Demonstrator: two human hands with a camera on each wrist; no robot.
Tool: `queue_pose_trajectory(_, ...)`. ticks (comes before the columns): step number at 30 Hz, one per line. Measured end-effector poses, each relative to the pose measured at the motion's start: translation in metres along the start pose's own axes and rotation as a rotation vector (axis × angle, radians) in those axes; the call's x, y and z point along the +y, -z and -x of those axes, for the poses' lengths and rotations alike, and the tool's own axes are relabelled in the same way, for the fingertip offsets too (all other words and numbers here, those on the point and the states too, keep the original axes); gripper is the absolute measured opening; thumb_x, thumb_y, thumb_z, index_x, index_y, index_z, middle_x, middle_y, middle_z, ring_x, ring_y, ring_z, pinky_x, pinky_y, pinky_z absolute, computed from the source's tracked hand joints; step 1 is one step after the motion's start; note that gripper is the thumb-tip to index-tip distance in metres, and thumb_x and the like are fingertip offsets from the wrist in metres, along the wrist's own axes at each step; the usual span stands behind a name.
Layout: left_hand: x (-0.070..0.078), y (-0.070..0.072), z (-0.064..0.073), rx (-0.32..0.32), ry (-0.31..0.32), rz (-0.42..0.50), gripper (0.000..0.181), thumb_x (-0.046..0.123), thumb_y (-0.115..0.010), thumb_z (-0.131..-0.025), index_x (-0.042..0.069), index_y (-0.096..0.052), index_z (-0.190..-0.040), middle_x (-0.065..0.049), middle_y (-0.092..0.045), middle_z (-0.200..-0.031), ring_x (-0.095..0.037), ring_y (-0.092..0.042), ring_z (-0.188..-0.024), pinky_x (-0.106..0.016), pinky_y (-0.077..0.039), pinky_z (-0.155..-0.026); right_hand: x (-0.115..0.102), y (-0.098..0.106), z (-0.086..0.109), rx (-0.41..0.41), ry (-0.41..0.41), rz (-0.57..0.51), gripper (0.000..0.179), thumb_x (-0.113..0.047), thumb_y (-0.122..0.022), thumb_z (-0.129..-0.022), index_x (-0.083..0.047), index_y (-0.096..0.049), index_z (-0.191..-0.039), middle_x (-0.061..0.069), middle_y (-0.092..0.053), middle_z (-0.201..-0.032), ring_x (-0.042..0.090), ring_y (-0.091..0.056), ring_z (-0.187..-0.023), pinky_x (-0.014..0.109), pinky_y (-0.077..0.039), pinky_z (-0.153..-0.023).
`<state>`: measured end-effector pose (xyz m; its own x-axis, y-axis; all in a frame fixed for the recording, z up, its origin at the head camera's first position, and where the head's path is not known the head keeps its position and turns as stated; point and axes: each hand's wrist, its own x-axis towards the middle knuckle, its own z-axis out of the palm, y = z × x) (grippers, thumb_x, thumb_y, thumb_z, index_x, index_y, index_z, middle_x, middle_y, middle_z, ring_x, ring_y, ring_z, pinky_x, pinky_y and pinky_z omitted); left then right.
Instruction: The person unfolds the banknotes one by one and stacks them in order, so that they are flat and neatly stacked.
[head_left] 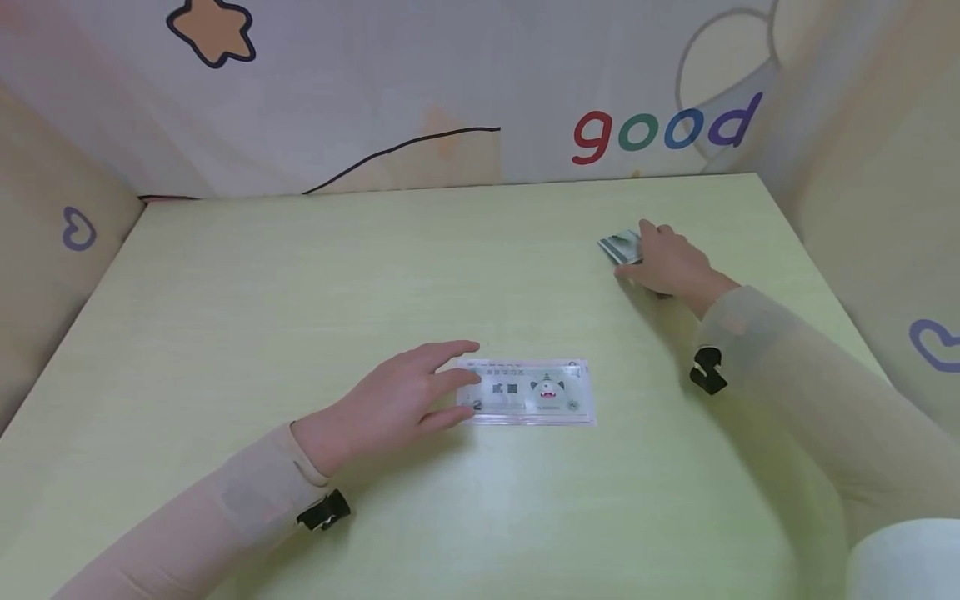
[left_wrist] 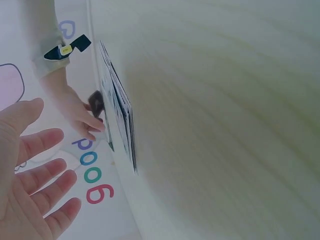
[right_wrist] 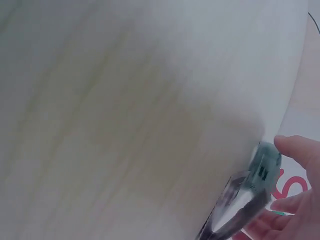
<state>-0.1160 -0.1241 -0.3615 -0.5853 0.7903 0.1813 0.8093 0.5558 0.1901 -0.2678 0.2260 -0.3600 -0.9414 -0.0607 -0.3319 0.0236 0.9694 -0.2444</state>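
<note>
A flat stack of pale, note-like printed slips (head_left: 536, 396), the top one bearing a cartoon face, lies at mid-table. Over its left end my left hand (head_left: 401, 396) has its fingers loosely spread and holds nothing; the left wrist view shows that hand (left_wrist: 35, 175) apart from the layered stack (left_wrist: 120, 115). Farther back on the right, my right hand (head_left: 675, 267) grips a greenish folded note bundle (head_left: 621, 247) between thumb and fingers. Up close, the bundle (right_wrist: 265, 167) has a dark-edged, shiny part (right_wrist: 235, 202) beside it; its exact kind is unclear.
A pale wooden-looking table (head_left: 300, 283) meets a printed cloth wall (head_left: 390, 75) at the back. Cloth sides stand to the left and right. A white rounded object (head_left: 907, 558) sits at the near right corner.
</note>
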Motion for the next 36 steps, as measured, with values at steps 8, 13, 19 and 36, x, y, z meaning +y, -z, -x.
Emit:
queue_pose_trajectory(8,0.001,0.001,-0.005,0.023,-0.003,-0.004,0.032,0.032,-0.064,-0.088,0.011,-0.066,-0.111,-0.011,-0.048,-0.134,-0.024,-0.05,-0.117,-0.036,-0.043,-0.095,-0.006,0.002,0.01,0.072,0.093,-0.096,0.086,-0.037,-0.058,-0.091,-0.001,-0.006,-0.148,0.031,-0.019,-0.145,0.044,-0.028,-0.128,0.058,-0.027,-0.103)
queue_pose_trajectory(13,0.003,0.002,-0.012,0.056,0.042,0.0,0.032,0.033,-0.065,-0.087,0.011,-0.066,-0.111,-0.009,-0.049,-0.133,-0.024,-0.052,-0.114,-0.037,-0.043,-0.095,-0.013,0.001,0.023,0.129,0.174,-0.177,0.084,-0.034,-0.061,-0.09,-0.004,-0.01,-0.149,0.025,-0.026,-0.145,0.04,-0.03,-0.129,0.054,-0.026,-0.105)
queue_pose_trajectory(19,0.006,0.005,-0.024,0.105,0.09,-0.019,0.031,0.03,-0.064,-0.088,0.01,-0.066,-0.112,-0.009,-0.053,-0.13,-0.024,-0.052,-0.115,-0.038,-0.042,-0.097,-0.027,-0.004,0.044,0.161,0.243,-0.234,0.083,-0.027,-0.067,-0.087,-0.005,-0.015,-0.149,0.021,-0.032,-0.142,0.037,-0.035,-0.126,0.052,-0.033,-0.102)
queue_pose_trajectory(36,0.006,0.018,-0.071,0.23,0.123,-0.02,0.045,0.03,-0.064,-0.088,0.006,-0.056,-0.126,-0.011,-0.053,-0.129,-0.025,-0.049,-0.118,-0.039,-0.039,-0.099,-0.056,-0.019,0.097,0.167,0.489,-0.247,0.082,-0.02,-0.073,-0.082,-0.008,-0.025,-0.147,0.013,-0.036,-0.143,0.032,-0.037,-0.127,0.05,-0.037,-0.1)
